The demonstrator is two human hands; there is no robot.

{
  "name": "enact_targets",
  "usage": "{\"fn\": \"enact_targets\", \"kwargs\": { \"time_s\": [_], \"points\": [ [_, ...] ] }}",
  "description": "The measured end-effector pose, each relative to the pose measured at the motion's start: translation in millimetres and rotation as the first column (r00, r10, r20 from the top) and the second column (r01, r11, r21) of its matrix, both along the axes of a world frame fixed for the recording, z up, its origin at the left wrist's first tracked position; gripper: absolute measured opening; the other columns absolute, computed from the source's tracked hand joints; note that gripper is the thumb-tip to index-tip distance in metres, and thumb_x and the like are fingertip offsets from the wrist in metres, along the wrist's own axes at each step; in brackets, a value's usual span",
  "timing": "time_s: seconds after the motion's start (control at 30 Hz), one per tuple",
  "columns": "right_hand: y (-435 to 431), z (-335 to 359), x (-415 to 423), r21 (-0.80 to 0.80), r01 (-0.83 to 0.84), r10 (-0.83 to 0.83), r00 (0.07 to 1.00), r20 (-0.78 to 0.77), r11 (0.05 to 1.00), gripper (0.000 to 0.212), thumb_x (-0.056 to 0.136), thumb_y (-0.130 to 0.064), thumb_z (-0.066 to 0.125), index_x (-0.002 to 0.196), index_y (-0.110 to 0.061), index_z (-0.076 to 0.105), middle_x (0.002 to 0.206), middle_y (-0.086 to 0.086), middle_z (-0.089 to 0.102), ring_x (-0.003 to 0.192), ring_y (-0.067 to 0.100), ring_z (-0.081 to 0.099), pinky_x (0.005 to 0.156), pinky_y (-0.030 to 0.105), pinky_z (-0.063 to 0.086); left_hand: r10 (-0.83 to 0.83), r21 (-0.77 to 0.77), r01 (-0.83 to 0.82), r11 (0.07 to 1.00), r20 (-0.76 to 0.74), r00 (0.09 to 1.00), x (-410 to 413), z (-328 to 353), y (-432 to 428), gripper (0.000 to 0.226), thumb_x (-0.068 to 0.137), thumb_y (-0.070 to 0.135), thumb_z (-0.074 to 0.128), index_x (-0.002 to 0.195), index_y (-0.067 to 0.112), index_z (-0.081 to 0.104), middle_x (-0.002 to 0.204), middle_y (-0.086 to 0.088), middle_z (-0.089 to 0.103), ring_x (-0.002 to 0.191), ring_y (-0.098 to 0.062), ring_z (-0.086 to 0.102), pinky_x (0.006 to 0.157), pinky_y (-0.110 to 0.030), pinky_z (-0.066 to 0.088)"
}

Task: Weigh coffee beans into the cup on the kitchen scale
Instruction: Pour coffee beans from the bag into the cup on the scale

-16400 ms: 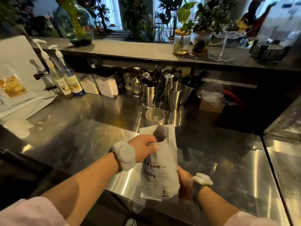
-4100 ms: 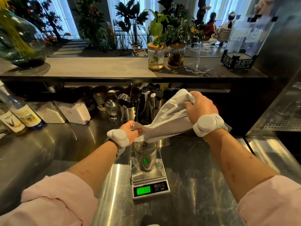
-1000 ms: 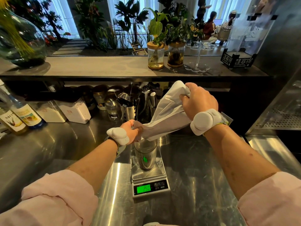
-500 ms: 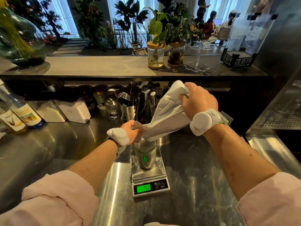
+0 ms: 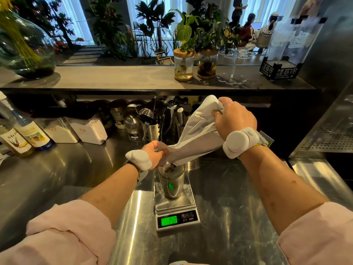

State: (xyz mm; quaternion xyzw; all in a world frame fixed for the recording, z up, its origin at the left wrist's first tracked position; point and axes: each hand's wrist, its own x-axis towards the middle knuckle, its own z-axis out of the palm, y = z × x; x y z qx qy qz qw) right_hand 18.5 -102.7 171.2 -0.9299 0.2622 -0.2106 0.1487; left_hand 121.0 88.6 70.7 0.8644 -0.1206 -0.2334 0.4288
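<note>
We tip the white coffee bag (image 5: 198, 134) so beans slide down. Our right hand (image 5: 234, 119) squeezes its far, high end shut. Our left hand (image 5: 155, 153) pinches the low mouth over the steel cup (image 5: 172, 185), which stands on the kitchen scale (image 5: 176, 213) near us.

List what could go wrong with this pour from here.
1. The white bag is tilted steeply, its mouth pinched by the left hand over the narrow metal cup; a surge could overshoot the weight on the scale's display.
2. Beans could miss the rim and land on the scale platform, still counted.
3. The left hand sits close to the cup; brushing it would disturb the reading.
</note>
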Motion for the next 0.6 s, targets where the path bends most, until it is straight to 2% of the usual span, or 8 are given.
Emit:
{"fn": "enact_targets", "kwargs": {
  "time_s": [0.07,0.1,0.17,0.23,0.37,0.6],
  "points": [
    [-0.1,-0.3,-0.3,-0.003,-0.002,0.002,1.0,0.003,1.0,0.035,0.095,-0.033,0.048,0.129,-0.022,0.046,0.11,0.006,0.065,0.092,0.025,0.063,0.068,0.036,0.048,0.009,0.013,-0.009,1.0,0.023,1.0,-0.4,-0.4,-1.2,0.027,0.092,0.002,0.043,0.118,0.003,0.049,0.102,-0.016,0.054,0.089,-0.027,0.055,0.078,-0.035,0.048],
    [-0.3,-0.2,-0.6,-0.005,-0.004,0.004,1.0,0.002,1.0,0.035,0.095,-0.033,0.048,0.129,-0.022,0.046,0.11,0.006,0.065,0.092,0.026,0.063,0.068,0.036,0.048,0.012,0.009,-0.012,1.0,0.021,1.0,0.1,-1.2,-0.7,0.025,0.092,0.003,0.043,0.116,0.005,0.05,0.101,-0.017,0.055,0.088,-0.027,0.056,0.077,-0.034,0.048],
    [-0.7,0.0,-1.2,-0.008,-0.007,0.007,1.0,-0.002,1.0,0.034,0.096,-0.033,0.046,0.128,-0.021,0.046,0.11,0.007,0.064,0.091,0.027,0.063,0.067,0.036,0.047,-0.002,-0.004,0.002,1.0,0.007,1.0,0.1,-1.0,2.2,0.019,0.091,0.008,0.045,0.108,0.014,0.052,0.094,-0.017,0.06,0.075,-0.025,0.062,0.061,-0.032,0.052],
    [-0.9,0.4,-1.4,-0.011,-0.004,0.004,1.0,-0.005,1.0,0.034,0.096,-0.033,0.046,0.128,-0.021,0.046,0.11,0.007,0.064,0.091,0.027,0.062,0.067,0.035,0.047,-0.021,0.001,0.021,1.0,0.01,1.0,0.1,0.3,5.0,0.017,0.09,0.011,0.046,0.104,0.019,0.051,0.091,-0.017,0.063,0.068,-0.023,0.063,0.05,-0.028,0.05],
    [-1.1,1.3,-2.5,-0.005,-0.004,0.004,1.0,-0.001,1.0,0.035,0.096,-0.033,0.047,0.128,-0.021,0.046,0.11,0.007,0.064,0.09,0.026,0.062,0.067,0.035,0.047,-0.02,0.021,0.02,1.0,0.016,1.0,0.7,2.0,5.1,0.018,0.091,0.012,0.047,0.106,0.02,0.051,0.096,-0.018,0.063,0.077,-0.027,0.065,0.052,-0.028,0.05],
    [-0.8,1.3,-4.3,0.002,-0.004,0.004,1.0,-0.007,1.0,0.036,0.095,-0.032,0.048,0.129,-0.022,0.045,0.111,0.007,0.063,0.092,0.025,0.062,0.066,0.034,0.045,-0.034,0.018,0.034,0.999,0.01,0.999,2.6,-0.8,4.3,0.027,0.091,0.01,0.049,0.117,0.014,0.051,0.096,-0.013,0.061,0.075,-0.023,0.063,0.052,-0.025,0.049]
  ]
}}
